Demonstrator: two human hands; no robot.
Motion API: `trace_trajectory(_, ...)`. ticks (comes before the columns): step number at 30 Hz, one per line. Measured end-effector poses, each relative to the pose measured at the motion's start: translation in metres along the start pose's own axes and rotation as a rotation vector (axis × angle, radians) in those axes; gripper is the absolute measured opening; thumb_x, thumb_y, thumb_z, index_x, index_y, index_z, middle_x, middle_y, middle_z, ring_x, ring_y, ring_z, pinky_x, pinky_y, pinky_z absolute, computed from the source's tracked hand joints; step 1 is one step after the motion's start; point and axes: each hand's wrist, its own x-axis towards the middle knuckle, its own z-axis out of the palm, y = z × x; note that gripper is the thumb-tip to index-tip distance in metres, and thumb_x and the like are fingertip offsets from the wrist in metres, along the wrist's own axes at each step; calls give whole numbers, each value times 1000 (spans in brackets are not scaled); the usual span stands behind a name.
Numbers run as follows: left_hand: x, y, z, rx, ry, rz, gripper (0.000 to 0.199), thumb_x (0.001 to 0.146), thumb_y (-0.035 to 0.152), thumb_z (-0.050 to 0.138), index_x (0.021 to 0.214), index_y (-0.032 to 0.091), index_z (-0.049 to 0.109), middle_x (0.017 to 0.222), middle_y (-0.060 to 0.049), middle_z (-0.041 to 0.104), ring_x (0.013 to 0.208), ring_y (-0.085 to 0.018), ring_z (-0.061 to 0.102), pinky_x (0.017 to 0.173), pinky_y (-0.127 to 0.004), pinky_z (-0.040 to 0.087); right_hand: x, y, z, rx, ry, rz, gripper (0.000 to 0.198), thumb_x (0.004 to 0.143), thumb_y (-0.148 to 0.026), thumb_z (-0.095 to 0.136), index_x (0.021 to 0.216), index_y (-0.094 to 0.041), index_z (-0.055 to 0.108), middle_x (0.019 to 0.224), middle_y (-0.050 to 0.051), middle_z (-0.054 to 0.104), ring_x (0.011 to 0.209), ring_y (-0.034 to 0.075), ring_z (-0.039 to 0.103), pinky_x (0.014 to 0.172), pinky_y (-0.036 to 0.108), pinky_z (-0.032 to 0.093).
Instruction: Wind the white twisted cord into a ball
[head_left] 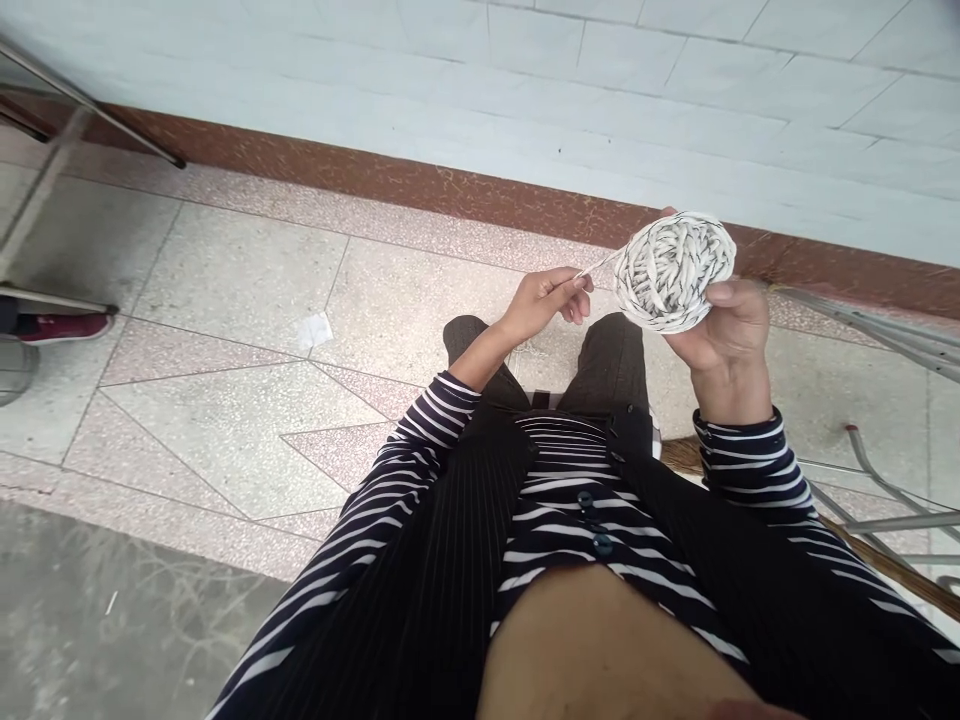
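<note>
Evidently, keeping the braided coil (667, 268) flat and the white strand (600, 262) lightly taut would serve this handling best, since a hard tug could loosen the weave. The coil is held up in the air, its lower right edge clamped by the right hand (726, 335), thumb on the visible face, fingers mostly hidden behind, 1 tip showing past the top edge. At the coil's left edge the strand runs to the left hand (553, 296), thumb and forefinger together, pinching it. Around lie 2 trousered knees (616, 355) and the tiled floor (420, 275).
</note>
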Motion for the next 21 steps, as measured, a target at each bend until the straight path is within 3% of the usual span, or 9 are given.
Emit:
trace_trajectory(4,-1,9,-4,-38,-122,-109,64,99,76,64,85,14,70,82,-12,81,71,-16,78,63,-24,61,2,2,3,-33,-24,17,82,54,-31,91,132,-44,70,126,-2,81,149,37,62,117,56,63)
trace_trajectory(9,-1,13,-3,-50,-284,-177,66,96,79,64,94,14,71,92,-16,83,77,-19,81,65,-25,61,12,-7,5,-128,-32,35,78,51,-29,96,125,-41,72,127,-1,80,151,39,59,115,58,65)
trace_trajectory(15,-6,15,-5,-18,-223,-140,62,101,76,61,111,15,70,103,-16,84,80,-18,82,65,-23,60,20,-12,2,-195,26,20,66,53,-25,99,112,-37,72,127,-1,79,151,39,59,113,58,66)
trace_trajectory(21,2,9,-16,139,-74,-104,48,105,58,65,88,14,73,88,-11,82,81,-16,79,65,-20,59,13,-4,10,-190,-6,-8,62,55,-29,99,110,-39,73,137,-5,76,156,40,53,120,62,61)
